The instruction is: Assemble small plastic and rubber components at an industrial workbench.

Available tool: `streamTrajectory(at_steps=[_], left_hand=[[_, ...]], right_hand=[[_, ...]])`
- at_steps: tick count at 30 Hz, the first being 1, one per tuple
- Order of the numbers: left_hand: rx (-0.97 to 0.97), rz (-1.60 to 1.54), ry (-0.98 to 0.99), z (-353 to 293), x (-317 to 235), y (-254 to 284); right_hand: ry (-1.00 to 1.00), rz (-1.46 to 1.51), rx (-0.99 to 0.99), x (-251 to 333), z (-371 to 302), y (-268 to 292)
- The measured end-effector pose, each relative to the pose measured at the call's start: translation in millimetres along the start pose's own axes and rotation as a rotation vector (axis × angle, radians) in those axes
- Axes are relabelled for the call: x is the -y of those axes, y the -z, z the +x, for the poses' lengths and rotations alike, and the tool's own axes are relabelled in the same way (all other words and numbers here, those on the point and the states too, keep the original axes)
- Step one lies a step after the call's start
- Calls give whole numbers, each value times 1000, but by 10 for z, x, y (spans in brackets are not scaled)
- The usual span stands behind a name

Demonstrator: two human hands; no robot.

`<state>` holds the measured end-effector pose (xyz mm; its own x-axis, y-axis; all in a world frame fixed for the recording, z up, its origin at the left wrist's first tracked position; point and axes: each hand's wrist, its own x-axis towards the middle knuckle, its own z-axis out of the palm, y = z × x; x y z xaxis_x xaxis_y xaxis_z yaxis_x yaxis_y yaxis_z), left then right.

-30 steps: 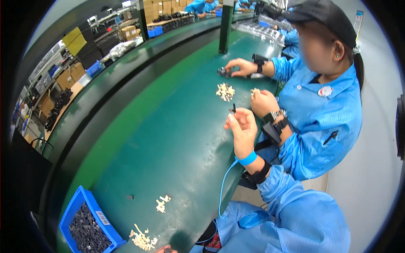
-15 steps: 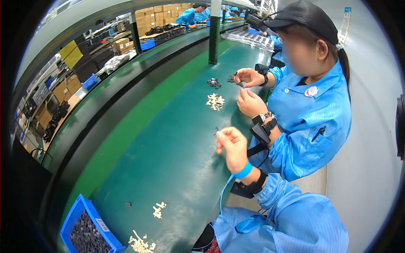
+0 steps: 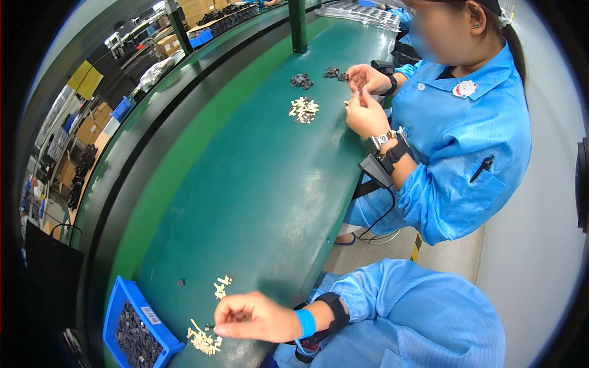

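The small dark piece (image 3: 210,327) was slim and narrow; beside it lay a pile of flat, pale cream strips (image 3: 204,340). A smooth blue bin (image 3: 163,331) contained angular black parts (image 3: 130,334). The piece's long axis ran roughly left to right, its free end directed left, above the pile's edge. Your right hand (image 3: 219,322) extended leftward, fingers curled, thumb and fingertips pinched together on the piece.
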<state>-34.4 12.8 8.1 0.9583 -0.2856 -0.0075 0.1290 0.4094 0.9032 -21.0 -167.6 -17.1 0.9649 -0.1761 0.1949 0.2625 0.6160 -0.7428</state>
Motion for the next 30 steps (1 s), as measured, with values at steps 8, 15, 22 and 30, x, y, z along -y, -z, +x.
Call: streamTrajectory(at_steps=[8,15,22,30], left_hand=[[-40,-177,78,-58,29,24],[14,-284,170,-14,1,112],[-2,-407,215,88,18,192],[-116,-418,294,173,-45,182]], right_hand=[[49,-87,117,-165,-44,-190],[32,-129,74,-171,-95,-190],[124,-269,84,-99,-107,-365],[516,-580,318,-273,65,-425]])
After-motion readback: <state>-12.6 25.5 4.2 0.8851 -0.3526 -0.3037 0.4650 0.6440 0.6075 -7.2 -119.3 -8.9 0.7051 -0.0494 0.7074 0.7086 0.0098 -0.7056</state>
